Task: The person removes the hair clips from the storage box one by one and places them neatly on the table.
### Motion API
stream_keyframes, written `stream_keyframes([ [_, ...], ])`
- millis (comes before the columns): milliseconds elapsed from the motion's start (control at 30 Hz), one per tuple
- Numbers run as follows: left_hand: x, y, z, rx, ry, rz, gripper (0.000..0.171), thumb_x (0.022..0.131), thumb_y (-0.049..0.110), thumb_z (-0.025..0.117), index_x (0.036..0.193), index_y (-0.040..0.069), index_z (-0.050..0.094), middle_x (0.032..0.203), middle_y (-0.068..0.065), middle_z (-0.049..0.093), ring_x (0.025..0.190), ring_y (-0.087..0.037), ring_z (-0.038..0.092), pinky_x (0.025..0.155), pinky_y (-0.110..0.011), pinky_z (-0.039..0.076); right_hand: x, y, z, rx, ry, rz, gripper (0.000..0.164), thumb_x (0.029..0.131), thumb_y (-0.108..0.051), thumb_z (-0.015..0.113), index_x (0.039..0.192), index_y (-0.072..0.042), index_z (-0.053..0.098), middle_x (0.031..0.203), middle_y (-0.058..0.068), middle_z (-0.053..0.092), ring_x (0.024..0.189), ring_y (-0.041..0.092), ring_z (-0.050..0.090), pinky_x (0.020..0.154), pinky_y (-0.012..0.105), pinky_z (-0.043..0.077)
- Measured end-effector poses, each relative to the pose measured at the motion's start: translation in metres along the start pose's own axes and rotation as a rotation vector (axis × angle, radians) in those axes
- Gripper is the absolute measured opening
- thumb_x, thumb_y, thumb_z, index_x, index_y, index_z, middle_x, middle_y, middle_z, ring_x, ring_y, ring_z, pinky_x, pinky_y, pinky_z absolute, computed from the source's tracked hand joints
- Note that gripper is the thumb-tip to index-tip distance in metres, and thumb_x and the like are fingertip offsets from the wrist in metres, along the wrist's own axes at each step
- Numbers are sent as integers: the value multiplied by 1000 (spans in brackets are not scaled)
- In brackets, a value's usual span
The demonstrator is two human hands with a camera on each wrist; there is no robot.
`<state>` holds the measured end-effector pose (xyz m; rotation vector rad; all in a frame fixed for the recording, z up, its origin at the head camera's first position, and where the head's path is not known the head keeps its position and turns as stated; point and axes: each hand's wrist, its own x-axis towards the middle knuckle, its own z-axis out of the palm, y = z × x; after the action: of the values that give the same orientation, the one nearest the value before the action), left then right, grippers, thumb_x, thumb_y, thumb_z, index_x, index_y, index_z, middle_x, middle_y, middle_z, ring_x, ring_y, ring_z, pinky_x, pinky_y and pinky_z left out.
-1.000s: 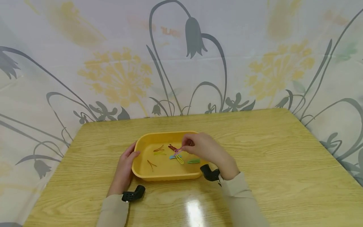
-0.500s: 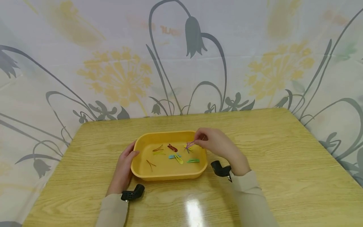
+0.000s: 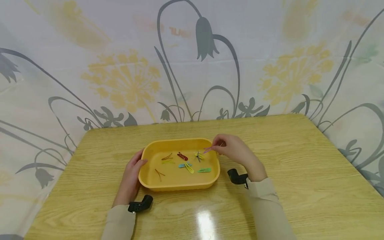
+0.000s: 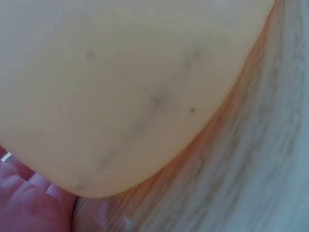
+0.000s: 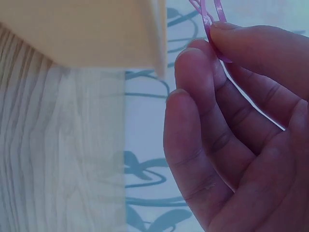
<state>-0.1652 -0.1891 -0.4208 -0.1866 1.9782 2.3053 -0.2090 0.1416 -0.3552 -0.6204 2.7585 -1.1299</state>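
My right hand pinches a pinkish-purple hair clip between thumb and fingertips, over the back right corner of a yellow plastic tray. Seen from the right wrist, the clip juts up beyond the thumb. At the tray's left end my left hand grips the wall, thumb over the rim and fingers outside. Inside lie a dark red clip, a yellow clip across a blue one, and a green clip. Near the right hand, a yellow clip overlaps a dark purple one.
Thin brown-orange clips and another yellow clip lie in the tray's left half. The tray stands on a wood-grain table, with a flower-patterned cloth behind it. Each wrist wears a black camera.
My right hand has moved right with the pinkish-purple clip, from over the tray's middle to its right rim, uncovering the yellow and dark purple clips. The left hand stays put.
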Motion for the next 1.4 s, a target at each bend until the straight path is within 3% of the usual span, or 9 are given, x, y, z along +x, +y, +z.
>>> stream_keyframes([
  [300,0,-1,-1,11,-4,3,46,93,16,42,138,17,34,140,3,31,121,-16,37,95,-30,36,1,13,-4,30,22,55,8,87,-21,58,90,-14,60,86,8,62,69,24,56,58,31,46],
  [633,0,-2,-2,-1,11,4,45,93,15,42,137,18,35,139,3,32,121,-16,37,94,-28,38,0,23,-7,61,38,61,9,87,-19,58,91,-12,60,86,10,62,72,26,57,59,32,46],
  [900,-1,-1,-2,-2,-4,4,46,94,15,41,139,18,32,141,3,28,123,-17,35,94,-28,37,-1,35,-9,93,52,102,13,88,-22,57,94,-10,60,87,12,61,72,27,58,64,39,48],
  [1400,1,-1,0,-5,-9,5,45,94,16,41,138,18,33,141,3,29,123,-16,36,95,-28,37,-6,54,-12,-5,124,186,18,87,-26,57,95,-10,61,90,5,60,71,18,53,61,29,45],
])
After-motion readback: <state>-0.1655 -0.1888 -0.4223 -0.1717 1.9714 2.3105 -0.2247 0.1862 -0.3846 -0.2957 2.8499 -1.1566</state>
